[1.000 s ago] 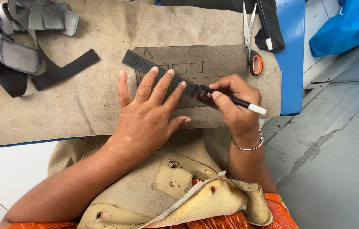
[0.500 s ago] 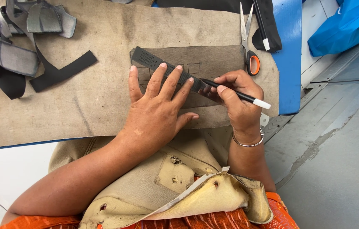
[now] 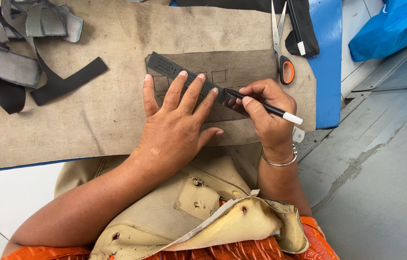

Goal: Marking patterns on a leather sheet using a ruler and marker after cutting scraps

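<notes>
Ruler (image 3: 184, 77) pinned under left hand (image 3: 177, 127); pen (image 3: 266, 108) in right hand (image 3: 266, 115) grip — tip at ruler's edge.

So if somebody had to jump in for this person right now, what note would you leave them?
Left hand: flat, fingers spread, pressing the dark ruler onto the grey-brown piece.
Right hand: holding the black pen, white end out, tip at the ruler's edge.
Nearby: orange-handled scissors at upper right; grey and black strips at upper left; tan leather in the lap.
Done: a few small boxes are already drawn on the piece.
Left: the line along the ruler looks unfinished; the piece is uncut.
</notes>
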